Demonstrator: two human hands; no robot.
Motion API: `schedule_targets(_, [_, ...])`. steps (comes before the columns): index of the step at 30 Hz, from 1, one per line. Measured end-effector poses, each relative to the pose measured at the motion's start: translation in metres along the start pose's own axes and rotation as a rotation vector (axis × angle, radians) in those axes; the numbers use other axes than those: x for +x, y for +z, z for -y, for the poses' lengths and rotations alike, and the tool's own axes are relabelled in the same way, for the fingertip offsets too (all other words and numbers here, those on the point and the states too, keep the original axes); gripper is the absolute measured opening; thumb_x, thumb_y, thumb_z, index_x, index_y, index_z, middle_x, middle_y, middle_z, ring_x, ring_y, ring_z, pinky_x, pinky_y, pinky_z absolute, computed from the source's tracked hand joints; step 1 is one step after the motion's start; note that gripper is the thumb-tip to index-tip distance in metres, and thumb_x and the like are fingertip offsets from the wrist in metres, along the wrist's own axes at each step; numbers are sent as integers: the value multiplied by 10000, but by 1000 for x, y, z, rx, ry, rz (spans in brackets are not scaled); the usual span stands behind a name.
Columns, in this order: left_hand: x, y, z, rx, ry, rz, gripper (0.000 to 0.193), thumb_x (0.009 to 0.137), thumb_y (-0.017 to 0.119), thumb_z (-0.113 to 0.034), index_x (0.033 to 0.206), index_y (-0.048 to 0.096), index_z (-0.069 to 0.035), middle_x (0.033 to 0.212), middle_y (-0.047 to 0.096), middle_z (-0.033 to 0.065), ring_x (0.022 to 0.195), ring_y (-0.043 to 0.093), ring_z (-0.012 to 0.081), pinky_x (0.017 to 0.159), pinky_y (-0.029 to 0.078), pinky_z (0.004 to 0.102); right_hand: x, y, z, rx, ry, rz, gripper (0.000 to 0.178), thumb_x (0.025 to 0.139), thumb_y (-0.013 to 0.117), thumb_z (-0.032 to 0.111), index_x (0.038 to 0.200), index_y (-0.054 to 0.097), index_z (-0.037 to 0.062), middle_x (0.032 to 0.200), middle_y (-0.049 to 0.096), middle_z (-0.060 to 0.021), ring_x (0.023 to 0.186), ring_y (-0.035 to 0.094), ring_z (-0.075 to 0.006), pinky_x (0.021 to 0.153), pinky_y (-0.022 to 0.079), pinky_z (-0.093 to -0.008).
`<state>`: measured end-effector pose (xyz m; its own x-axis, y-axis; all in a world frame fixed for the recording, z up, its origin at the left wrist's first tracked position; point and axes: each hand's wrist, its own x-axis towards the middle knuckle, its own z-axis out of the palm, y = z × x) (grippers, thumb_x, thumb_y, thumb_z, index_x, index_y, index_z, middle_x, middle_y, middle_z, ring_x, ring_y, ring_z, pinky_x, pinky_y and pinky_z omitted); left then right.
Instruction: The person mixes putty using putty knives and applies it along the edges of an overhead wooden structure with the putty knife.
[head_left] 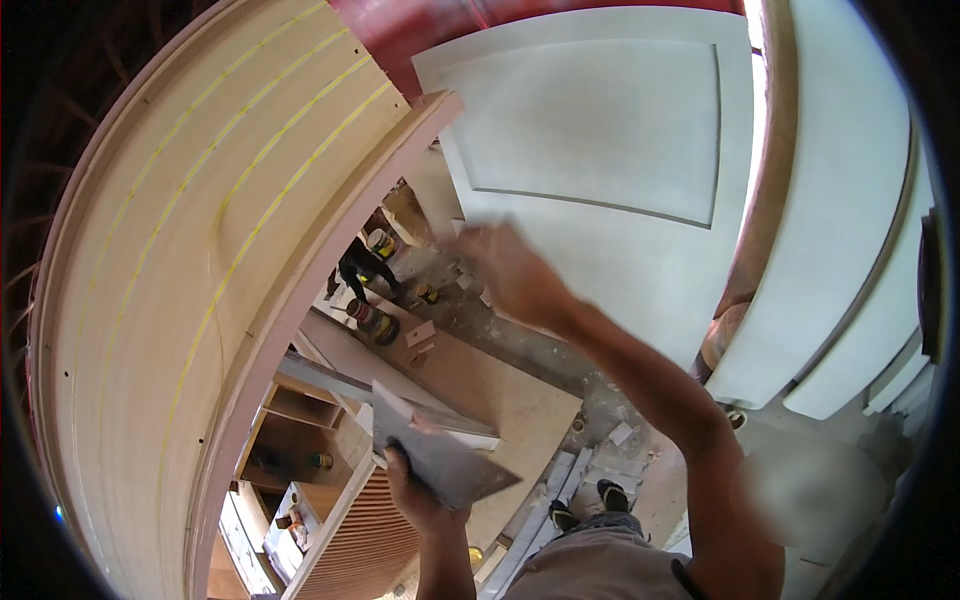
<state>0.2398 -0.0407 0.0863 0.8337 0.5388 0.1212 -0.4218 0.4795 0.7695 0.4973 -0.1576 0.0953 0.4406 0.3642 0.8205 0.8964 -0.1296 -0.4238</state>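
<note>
My left hand holds a flat grey filler board at the lower middle, its thumb over the board's edge. A little pinkish paste seems to lie near the board's far edge. Raised and reaching forward, my right hand is smeared by motion; its fingers, and whether anything is in them, cannot be made out. Left of both hands stands a large pale wooden panel with several yellow lines along it and a pinkish edge strip. Behind my right hand is a white panelled door leaf.
Curved-looking white boards lean at the right. Below are a brown board surface, paint buckets, wooden shelving and a slatted wooden front. Another person in dark clothes is farther off. Offcuts litter the floor near my shoes.
</note>
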Motion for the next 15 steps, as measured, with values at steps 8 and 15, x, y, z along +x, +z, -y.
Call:
schedule_targets(8, [-32, -54, 12, 120, -145, -122, 508, 999, 449, -448, 1319, 481, -54, 1213, 592, 105, 1124, 578, 245, 964, 464, 409, 121, -7, -61, -263, 314, -493, 591, 772, 490, -82, 1352, 410, -3, 1235, 451, -260, 1067, 456, -458, 935, 423, -512])
schedule_targets(15, [-63, -104, 8, 162, -186, -279, 472, 1004, 443, -439, 1304, 499, -79, 1145, 612, 102, 1049, 599, 249, 886, 497, 406, 101, 32, -6, -310, 267, -423, 610, 763, 585, -7, 1338, 393, -80, 1212, 437, -287, 1066, 457, -430, 958, 397, -480])
